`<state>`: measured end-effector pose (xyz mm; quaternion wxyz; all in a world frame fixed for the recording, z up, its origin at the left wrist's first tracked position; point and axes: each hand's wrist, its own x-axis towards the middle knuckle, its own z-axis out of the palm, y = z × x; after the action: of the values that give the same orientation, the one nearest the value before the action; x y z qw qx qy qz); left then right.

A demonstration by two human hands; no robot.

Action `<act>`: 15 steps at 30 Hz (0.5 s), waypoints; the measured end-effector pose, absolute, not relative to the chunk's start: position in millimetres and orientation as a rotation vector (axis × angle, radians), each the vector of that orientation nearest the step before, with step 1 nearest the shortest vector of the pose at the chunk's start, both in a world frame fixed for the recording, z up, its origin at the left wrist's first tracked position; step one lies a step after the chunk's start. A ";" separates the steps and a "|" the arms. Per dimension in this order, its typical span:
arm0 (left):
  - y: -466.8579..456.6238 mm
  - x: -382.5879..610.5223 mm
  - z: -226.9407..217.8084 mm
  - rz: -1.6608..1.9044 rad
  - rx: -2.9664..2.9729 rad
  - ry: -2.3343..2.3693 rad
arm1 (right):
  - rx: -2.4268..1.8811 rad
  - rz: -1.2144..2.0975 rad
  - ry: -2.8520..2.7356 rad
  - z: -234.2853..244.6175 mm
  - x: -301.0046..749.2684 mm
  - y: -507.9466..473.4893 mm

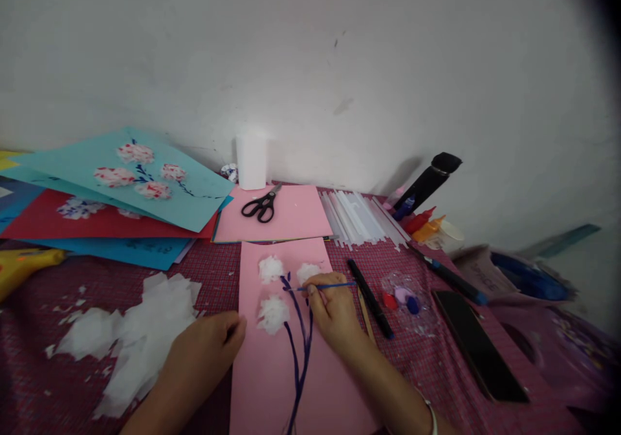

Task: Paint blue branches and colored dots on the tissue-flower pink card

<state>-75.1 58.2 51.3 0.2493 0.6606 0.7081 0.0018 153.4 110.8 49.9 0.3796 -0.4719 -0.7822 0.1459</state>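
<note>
My right hand (334, 309) pinches a thin blue paintbrush (337, 285), its tip over a stem near the upper flowers. Beneath it lies a pink sheet (262, 390) with dark blue painted stems (297, 364) and leaves. White tissue-paper flowers (272, 314) sit on the sheet; my right hand partly covers the one at the right. Curled into a loose fist, my left hand (208, 344) rests against the sheet's left edge, with nothing visible in it. Left of that hand spreads a pile of white tissue pieces (160, 318).
Black scissors (259, 207) lie on stacked pink paper (305, 212). Finished flower sheets (189, 163) stand at left, above a yellow glue gun (24, 267). To the right are white glue sticks (356, 218), a black marker (371, 299), a paint palette (407, 298), paint bottles (427, 225) and a phone (480, 344).
</note>
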 end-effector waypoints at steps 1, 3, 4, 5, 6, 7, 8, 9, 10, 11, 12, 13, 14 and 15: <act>58.1 -74.9 51.7 -0.003 1.797 1.929 | -1.206 0.370 -1.998 51.0 153.7 110.0; 58.1 -74.5 52.6 -0.018 1.796 1.928 | -1.194 0.346 -1.976 54.5 154.6 107.9; 58.3 -74.2 53.1 -0.024 1.796 1.929 | -1.182 0.331 -1.960 56.8 155.0 106.6; 58.6 -73.9 53.4 -0.027 1.798 1.931 | -1.166 0.315 -1.945 59.2 155.4 105.4; 59.0 -73.6 53.7 -0.030 1.798 1.932 | -1.152 0.303 -1.933 61.4 155.7 104.2; 59.4 -73.4 53.7 -0.032 1.797 1.936 | -1.138 0.296 -1.923 63.3 155.9 103.3; 59.8 -73.2 53.5 -0.031 1.795 1.939 | -1.125 0.290 -1.915 64.7 155.9 102.6; 60.2 -73.0 53.2 -0.031 1.793 1.940 | -1.118 0.289 -1.906 65.5 155.9 102.2; 60.4 -72.9 52.8 -0.026 1.793 1.941 | -1.115 0.290 -1.896 65.7 156.0 102.0; 60.5 -72.9 52.3 -0.022 1.796 1.941 | -1.115 0.293 -1.888 65.6 156.3 101.9; 60.4 -72.9 51.9 -0.017 1.801 1.939 | -1.119 0.298 -1.887 65.3 156.9 101.8; 60.2 -73.1 51.5 -0.015 1.806 1.938 | -1.128 0.304 -1.891 65.0 157.8 101.7; 60.0 -73.3 51.2 -0.017 1.809 1.938 | -1.139 0.307 -1.897 64.7 158.9 101.4; 59.6 -73.5 51.0 -0.020 1.808 1.937 | -1.148 0.307 -1.900 64.6 160.3 100.9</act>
<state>-73.5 59.6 51.0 0.2432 0.6618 0.7091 -0.0073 160.3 100.9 64.6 0.4352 -0.4613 -0.7633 0.1233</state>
